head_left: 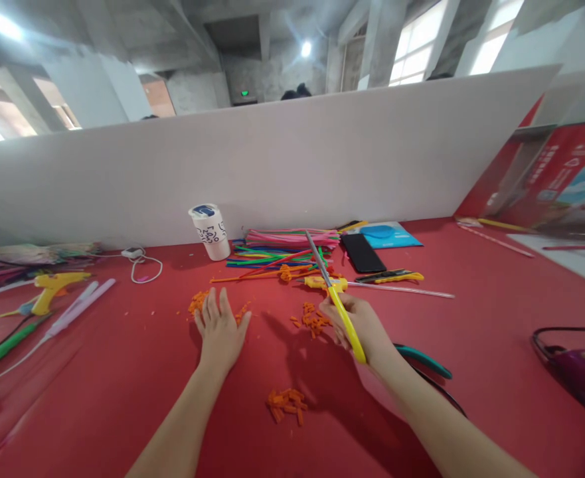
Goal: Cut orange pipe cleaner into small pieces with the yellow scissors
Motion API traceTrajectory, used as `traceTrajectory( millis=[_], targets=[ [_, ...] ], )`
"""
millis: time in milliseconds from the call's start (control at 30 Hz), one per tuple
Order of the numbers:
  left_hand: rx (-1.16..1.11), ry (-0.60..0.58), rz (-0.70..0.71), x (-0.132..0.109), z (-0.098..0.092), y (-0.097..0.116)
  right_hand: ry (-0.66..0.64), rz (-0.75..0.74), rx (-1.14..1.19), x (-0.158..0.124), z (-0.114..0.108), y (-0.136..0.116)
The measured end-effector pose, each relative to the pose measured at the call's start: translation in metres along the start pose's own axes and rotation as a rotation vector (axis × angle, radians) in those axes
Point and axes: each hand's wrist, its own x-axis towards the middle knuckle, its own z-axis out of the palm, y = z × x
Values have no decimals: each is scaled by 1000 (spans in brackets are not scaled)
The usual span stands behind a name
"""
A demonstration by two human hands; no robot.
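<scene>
Yellow-handled scissors (pixel 340 312) are gripped in my right hand (pixel 364 325), their metal blades pointing up and away. Below that hand, a loose pile of small orange pieces (pixel 313 320) lies on the red table (pixel 137 398). My left hand (pixel 221 332) is spread with its palm down, its fingertips at another orange pile (pixel 198 303) that they partly cover. Closer to me, a third group of orange pieces (pixel 287 403) rests between my forearms. Just beyond the scissors sits a yellow glue gun (pixel 322 284).
Coloured pipe cleaners (pixel 277 249) lie bundled beside a white cup (pixel 211 232) before the white partition (pixel 272 166). A black phone (pixel 363 253) and a utility knife (pixel 396 275) are at back right. Teal-handled pliers (pixel 424 360) lie by my right forearm. Another glue gun (pixel 50 291) is left.
</scene>
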Motion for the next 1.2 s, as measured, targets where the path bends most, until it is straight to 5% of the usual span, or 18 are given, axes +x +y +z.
traceTrajectory(
  millis=[267, 467, 567, 767, 1033, 1200],
  targets=[
    [18, -58, 293, -3, 5, 24, -25, -26, -12, -2, 3, 2],
    [112, -8, 151, 40, 14, 3, -59, -45, 3, -3, 4, 2],
    [115, 18, 126, 37, 0, 2, -67, -54, 11, -3, 4, 1],
    [11, -118, 630, -9, -16, 10, -76, -59, 18, -2, 4, 4],
    [139, 56, 251, 53, -3, -39, -94, -63, 12, -2, 5, 4],
    [126, 104, 233, 54, -8, -28, -103, -61, 19, -4, 6, 3]
  ],
)
